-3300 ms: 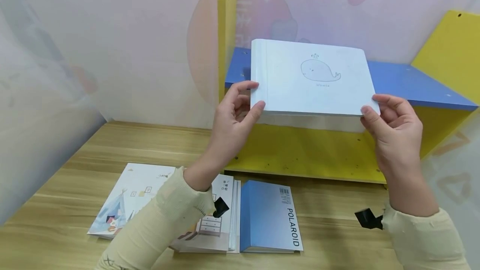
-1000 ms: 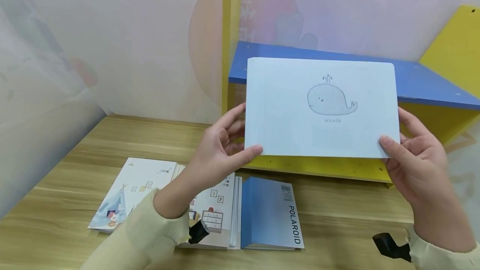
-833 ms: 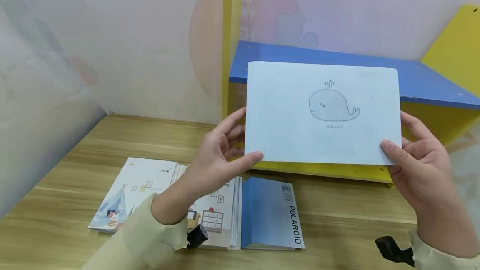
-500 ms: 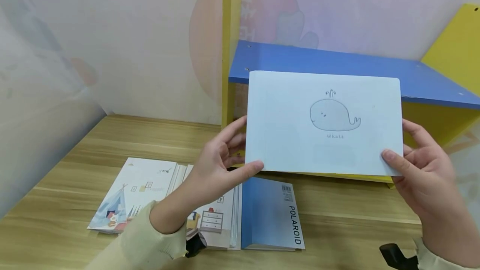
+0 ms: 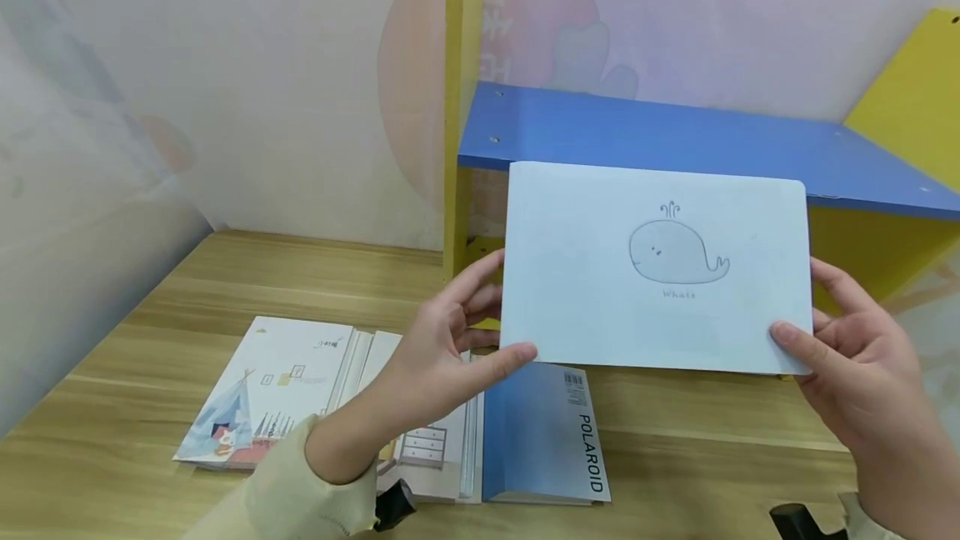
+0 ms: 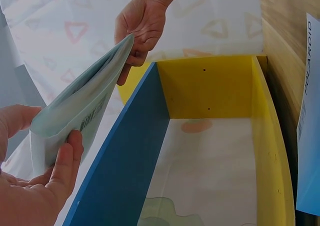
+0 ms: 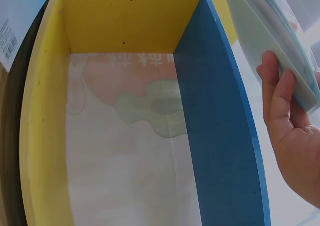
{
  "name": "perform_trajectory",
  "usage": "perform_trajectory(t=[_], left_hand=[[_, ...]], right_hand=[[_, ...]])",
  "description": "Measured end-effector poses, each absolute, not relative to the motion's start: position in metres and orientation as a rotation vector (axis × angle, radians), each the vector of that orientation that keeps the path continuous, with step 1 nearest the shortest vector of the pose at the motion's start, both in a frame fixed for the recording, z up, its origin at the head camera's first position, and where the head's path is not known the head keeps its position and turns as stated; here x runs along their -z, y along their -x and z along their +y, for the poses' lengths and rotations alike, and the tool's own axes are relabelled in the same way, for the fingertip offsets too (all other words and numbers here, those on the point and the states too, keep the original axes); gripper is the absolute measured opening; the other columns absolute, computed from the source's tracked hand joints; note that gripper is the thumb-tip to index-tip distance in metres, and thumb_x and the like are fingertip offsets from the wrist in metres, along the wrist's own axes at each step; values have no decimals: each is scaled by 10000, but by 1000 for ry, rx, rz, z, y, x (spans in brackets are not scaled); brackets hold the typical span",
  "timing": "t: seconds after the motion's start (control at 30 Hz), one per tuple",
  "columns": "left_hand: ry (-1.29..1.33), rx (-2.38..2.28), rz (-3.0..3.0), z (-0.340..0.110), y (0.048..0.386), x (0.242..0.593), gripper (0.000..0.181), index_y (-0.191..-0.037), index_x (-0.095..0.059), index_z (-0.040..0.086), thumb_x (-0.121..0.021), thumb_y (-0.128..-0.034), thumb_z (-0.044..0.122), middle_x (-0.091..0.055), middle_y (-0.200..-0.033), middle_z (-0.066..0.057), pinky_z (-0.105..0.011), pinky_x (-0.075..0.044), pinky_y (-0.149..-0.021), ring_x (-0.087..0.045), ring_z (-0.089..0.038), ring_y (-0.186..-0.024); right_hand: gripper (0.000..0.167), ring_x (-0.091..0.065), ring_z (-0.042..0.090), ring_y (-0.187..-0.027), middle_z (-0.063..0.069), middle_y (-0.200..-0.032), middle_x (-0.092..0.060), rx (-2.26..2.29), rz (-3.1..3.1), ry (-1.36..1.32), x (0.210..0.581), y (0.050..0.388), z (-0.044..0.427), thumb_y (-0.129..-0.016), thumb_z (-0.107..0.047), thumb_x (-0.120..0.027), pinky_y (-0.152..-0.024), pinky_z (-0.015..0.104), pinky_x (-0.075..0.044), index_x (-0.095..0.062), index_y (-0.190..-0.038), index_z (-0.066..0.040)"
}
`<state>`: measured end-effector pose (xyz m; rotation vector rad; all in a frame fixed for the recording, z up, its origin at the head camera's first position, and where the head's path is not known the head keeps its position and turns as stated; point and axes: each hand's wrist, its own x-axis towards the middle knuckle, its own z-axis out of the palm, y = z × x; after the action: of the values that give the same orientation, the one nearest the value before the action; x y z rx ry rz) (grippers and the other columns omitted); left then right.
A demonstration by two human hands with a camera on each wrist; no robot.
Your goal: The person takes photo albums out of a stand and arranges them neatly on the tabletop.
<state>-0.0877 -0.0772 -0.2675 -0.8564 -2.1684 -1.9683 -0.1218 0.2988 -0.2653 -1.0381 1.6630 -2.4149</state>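
A white album [image 5: 570, 273] with a pencil-drawn whale on its cover is held up in front of the shelf, its cover facing me. My left hand [image 5: 435, 357] holds its left edge, thumb on the lower left corner. At the lower right corner my right hand [image 5: 862, 357] grips it, thumb on the cover and the other fingers partly hidden behind. In the left wrist view, loose-looking pages show between the covers of the album [image 6: 95, 101], with a barcode on its back. The right wrist view shows my fingers against the back of the album [image 7: 270, 41].
The shelf unit has a blue board [image 5: 637, 123] and a yellow upright [image 5: 462, 65]. On the wooden table [image 5: 712, 440] lie a blue POLAROID album [image 5: 532, 440] and, to its left, white albums with a tent picture [image 5: 300, 357] and a drawer picture, partly covered by my left arm.
Both hands have brought the white album down and slightly right, from above the blue board to in front of the shelf. Its cover now faces me more squarely and looks larger.
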Motion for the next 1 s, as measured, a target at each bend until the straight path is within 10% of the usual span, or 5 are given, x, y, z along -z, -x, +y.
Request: perform_trajectory(t=[1.0], left_hand=[[855, 2023, -2312, -57, 87, 290, 710, -1505, -357, 61, -731, -904, 109, -649, -1276, -146, -282, -587, -846, -644, -209, -1098]], right_hand=[[627, -713, 246, -1044, 157, -1270, -678, 2231, 1864, 980, 290, 118, 333, -924, 293, -284, -775, 320, -609, -291, -1487, 18]])
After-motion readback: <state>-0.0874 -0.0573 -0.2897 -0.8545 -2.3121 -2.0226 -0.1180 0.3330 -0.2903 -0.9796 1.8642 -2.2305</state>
